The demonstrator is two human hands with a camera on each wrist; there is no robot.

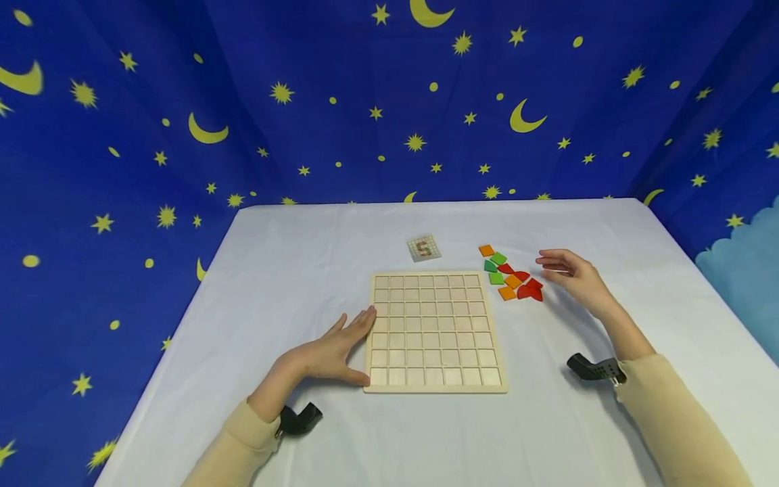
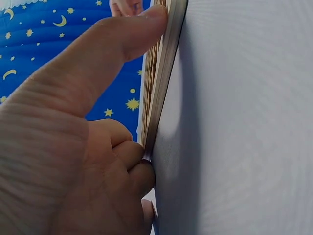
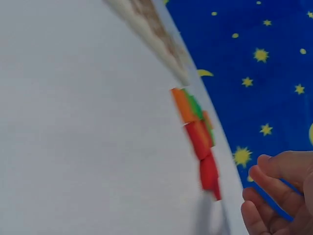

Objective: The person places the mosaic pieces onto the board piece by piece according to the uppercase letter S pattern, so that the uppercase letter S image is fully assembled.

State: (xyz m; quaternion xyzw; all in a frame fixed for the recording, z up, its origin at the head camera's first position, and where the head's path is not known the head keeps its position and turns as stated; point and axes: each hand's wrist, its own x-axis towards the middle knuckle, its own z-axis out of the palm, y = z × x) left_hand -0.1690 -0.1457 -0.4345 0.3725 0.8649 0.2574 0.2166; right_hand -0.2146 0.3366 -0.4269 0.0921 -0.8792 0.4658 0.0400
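Note:
A pale wooden board (image 1: 435, 331) with a grid of square cells lies on the table. My left hand (image 1: 331, 352) rests along its left edge, thumb at the near corner and fingers spread higher up the side. In the left wrist view the thumb (image 2: 142, 32) touches the board's rim (image 2: 166, 73). My right hand (image 1: 575, 277) is raised to the right of a cluster of flat pieces, fingers loosely bent and holding nothing. Those include red pieces (image 1: 529, 291), orange squares (image 1: 508, 293), light green squares (image 1: 496, 279) and a dark green piece (image 1: 490, 266).
A small card (image 1: 424, 248) with a gridded picture lies beyond the board's far edge. White cloth (image 1: 292, 270) covers the table. Blue fabric (image 1: 341, 101) with yellow stars and moons hangs behind and at the sides.

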